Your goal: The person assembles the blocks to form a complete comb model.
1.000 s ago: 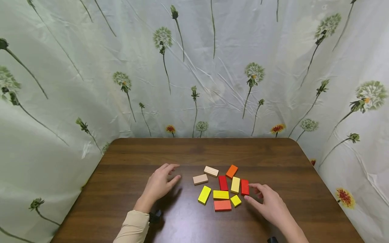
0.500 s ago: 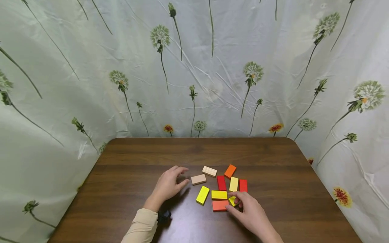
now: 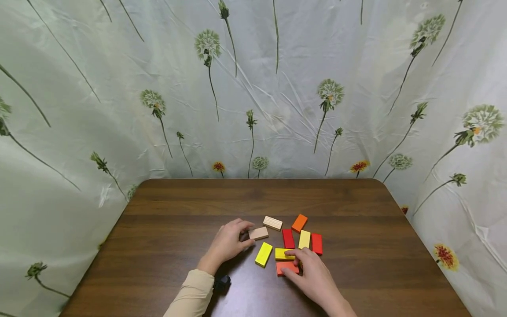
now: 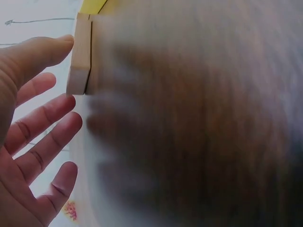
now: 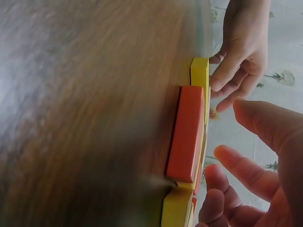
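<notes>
My left hand (image 3: pixel 229 243) is spread at the left end of a plain beige wooden block (image 3: pixel 260 233). In the left wrist view, the thumb is beside this block (image 4: pixel 81 49) and the other fingers reach past its end, loosely bent. My right hand (image 3: pixel 317 276) hovers over a yellow block (image 3: pixel 282 254) and a coral-red block (image 3: pixel 282 268), its thumb and index finger apart. From the right wrist, the coral block (image 5: pixel 188 135) lies below the fingers with nothing pinched. The hand hides a small yellow block in the head view; a yellow block (image 5: pixel 176 208) shows at the right wrist view's bottom.
Around them on the brown wooden table (image 3: pixel 166 220) lie a bright yellow block (image 3: pixel 263 254), a striped beige block (image 3: pixel 273 223), an orange block (image 3: pixel 299 223), a dark red block (image 3: pixel 288 238), a pale yellow block (image 3: pixel 304 240) and a red block (image 3: pixel 317 243). A flowered curtain (image 3: pixel 277 97) hangs behind.
My right hand has moved left from beside the red block to over the yellow and coral blocks. My left hand has moved right to the beige block's end. The blocks lie as before.
</notes>
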Action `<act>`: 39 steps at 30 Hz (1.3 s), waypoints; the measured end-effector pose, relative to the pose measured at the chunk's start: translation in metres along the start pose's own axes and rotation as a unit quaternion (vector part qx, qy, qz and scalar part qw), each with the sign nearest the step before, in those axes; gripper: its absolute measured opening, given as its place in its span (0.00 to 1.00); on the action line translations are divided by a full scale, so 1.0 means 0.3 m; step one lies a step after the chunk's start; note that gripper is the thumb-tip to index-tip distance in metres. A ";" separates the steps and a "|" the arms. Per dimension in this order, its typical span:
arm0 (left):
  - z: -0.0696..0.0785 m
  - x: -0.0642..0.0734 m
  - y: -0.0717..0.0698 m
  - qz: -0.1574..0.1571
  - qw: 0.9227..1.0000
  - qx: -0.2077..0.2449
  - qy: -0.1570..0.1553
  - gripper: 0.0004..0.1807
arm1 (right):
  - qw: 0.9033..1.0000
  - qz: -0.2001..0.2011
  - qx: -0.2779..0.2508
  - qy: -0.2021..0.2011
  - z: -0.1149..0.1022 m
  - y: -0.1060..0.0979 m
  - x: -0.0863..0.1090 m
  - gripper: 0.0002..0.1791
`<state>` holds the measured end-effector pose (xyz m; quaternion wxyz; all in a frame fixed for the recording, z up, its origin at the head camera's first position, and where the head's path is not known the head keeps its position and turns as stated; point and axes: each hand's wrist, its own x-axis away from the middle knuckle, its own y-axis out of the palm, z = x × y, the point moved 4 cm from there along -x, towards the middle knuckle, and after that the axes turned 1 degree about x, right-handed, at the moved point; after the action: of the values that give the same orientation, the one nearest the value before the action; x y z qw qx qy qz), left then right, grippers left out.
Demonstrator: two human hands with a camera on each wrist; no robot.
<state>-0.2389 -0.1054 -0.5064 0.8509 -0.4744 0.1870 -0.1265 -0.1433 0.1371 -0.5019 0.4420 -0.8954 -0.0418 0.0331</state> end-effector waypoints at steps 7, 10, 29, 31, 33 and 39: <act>0.012 -0.009 0.021 0.003 1.000 -0.014 0.013 0.21 | 1.000 0.006 0.007 -0.013 -0.010 0.008 -0.004 0.16; 0.011 -0.009 0.024 0.006 1.000 -0.012 0.010 0.20 | 1.000 0.016 0.005 -0.024 -0.011 0.010 -0.005 0.16; -0.003 0.001 0.026 0.015 0.999 -0.020 0.021 0.18 | 0.999 0.017 -0.027 -0.019 -0.028 0.049 -0.032 0.22; -0.002 0.003 0.025 0.014 0.999 -0.020 0.023 0.18 | 0.999 0.018 -0.025 -0.017 -0.031 0.051 -0.034 0.23; -0.002 0.006 0.024 0.013 0.999 -0.019 0.024 0.19 | 0.999 0.021 -0.024 -0.017 -0.034 0.053 -0.035 0.23; -0.001 0.015 0.014 -0.009 1.000 -0.010 0.024 0.25 | 0.999 0.033 -0.019 -0.025 -0.038 0.062 -0.041 0.24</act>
<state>-0.2347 -0.1051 -0.5111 0.8402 -0.4814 0.2043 -0.1436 -0.1537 0.1156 -0.5096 0.4228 -0.9033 -0.0239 0.0693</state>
